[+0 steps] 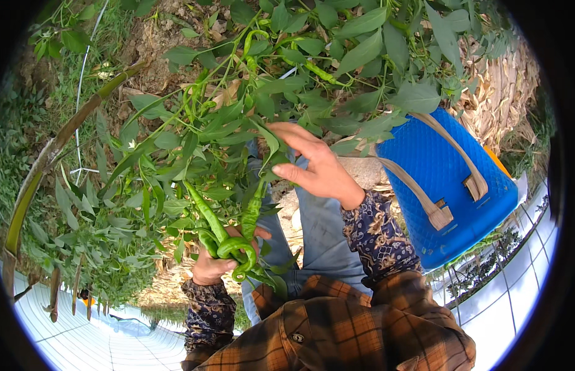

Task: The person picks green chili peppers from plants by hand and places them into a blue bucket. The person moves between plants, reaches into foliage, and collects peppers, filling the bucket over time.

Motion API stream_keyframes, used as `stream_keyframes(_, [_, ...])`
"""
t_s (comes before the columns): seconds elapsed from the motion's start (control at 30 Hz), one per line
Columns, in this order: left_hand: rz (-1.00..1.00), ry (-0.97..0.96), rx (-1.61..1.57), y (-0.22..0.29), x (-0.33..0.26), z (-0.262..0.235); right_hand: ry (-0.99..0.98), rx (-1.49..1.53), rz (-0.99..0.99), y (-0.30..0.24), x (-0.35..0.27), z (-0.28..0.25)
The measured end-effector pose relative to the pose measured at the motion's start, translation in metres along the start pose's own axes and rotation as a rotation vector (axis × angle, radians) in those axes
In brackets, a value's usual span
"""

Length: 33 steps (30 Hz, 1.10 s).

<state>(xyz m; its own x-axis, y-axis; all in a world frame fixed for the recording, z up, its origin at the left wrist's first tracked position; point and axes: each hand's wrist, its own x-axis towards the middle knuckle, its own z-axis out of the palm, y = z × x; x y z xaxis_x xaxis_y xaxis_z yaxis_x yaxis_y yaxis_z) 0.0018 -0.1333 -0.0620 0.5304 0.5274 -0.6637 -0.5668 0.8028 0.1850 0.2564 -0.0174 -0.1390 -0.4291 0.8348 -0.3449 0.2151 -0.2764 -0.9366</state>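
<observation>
Two bare hands work among the leaves of a pepper plant, apart from each other. The left hand (pixel 214 264) is closed around a bunch of long green peppers (pixel 208 213), with one curled pepper (pixel 238 247) looping over the front of the bunch. A wrinkled pepper (pixel 252 213) rises from the same bunch toward the right hand, its lower end beside the left hand's fingers. The right hand (pixel 318 167) is higher and to the right, thumb spread away from the fingers, the fingertips among the leaves; whether they touch a stem cannot be told.

Around both hands spreads the pepper plant (pixel 222 133), with more slim green peppers (pixel 321 73) hanging near the upper edge. Dark patterned sleeves (pixel 377 238) cover the forearms, below them a brown and orange plaid shirt (pixel 337 334), and blue jeans (pixel 327 241) show between the arms.

To the right of the right hand, a blue container (pixel 402 151) with two tan straps (pixel 417 191) sits near dry, pale husks (pixel 501 86). Farther left, a thick stalk (pixel 34 173) leans diagonally, and a white string (pixel 81 93) runs down past the greenery.
</observation>
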Motion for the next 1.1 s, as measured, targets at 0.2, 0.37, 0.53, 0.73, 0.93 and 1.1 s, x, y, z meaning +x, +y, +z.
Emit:
stream_keyframes(0.2, [-0.089, -0.073, -0.086, 0.009, -0.002, 0.002, -0.401, 0.192, 0.297, -0.005, -0.03, -0.018])
stream_keyframes(0.37, [-0.177, -0.139, -0.177, 0.012, 0.0, -0.009, -0.475, 0.332, 0.256, 0.0, -0.038, -0.03])
stream_keyframes(0.53, [-0.066, -0.488, -0.388, -0.001, 0.0, -0.027, -0.293, 0.98, 0.457, -0.005, -0.073, -0.029])
stream_keyframes(0.73, [0.012, -0.468, -0.232, 0.016, -0.041, -0.054, -0.146, -0.004, 0.634, 0.007, -0.09, -0.056])
stream_keyframes(0.93, [-0.177, -0.119, -0.151, -0.009, -0.056, -0.027, -0.021, -0.061, 0.151, -0.044, -0.077, -0.007])
stream_keyframes(1.1, [-0.129, -0.172, -0.113, -0.014, -0.059, -0.011, -0.343, -0.314, 0.093, -0.055, -0.085, 0.039])
